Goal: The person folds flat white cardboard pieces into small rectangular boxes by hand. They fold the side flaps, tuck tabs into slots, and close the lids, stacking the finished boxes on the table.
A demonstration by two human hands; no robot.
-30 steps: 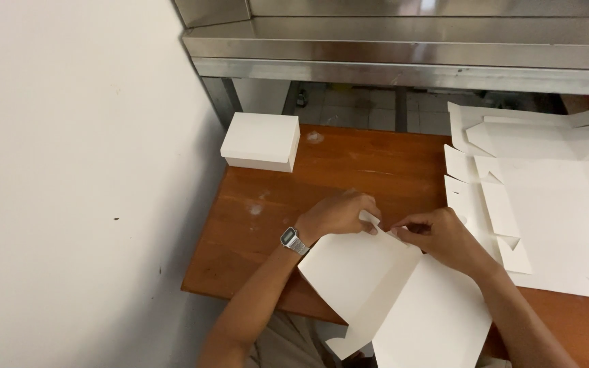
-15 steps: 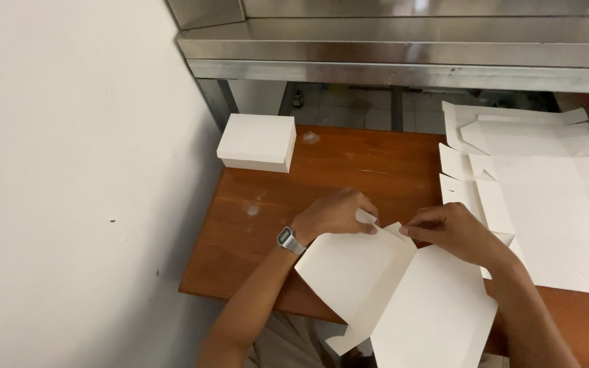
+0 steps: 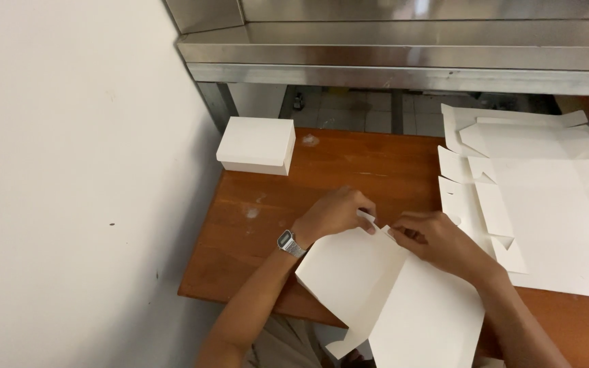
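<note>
A flat white cardboard box blank [image 3: 390, 293], partly folded, lies over the near edge of the brown wooden table [image 3: 349, 163]. My left hand [image 3: 332, 215], with a grey wristwatch [image 3: 289, 242] on its wrist, pinches the blank's far edge by a small tab. My right hand [image 3: 438, 242] grips the same far edge just to the right, fingers closed on the card. The two hands nearly touch at the fold.
A finished white box [image 3: 257, 144] stands at the table's far left corner. A stack of flat white box blanks [image 3: 547, 204] covers the right side. A steel shelf [image 3: 403, 41] overhangs the far edge; a white wall [image 3: 69, 170] runs along the left.
Both hands stay on the blank's far edge. The right hand has closed in slightly toward the left hand at the tab. The view has shifted a little.
</note>
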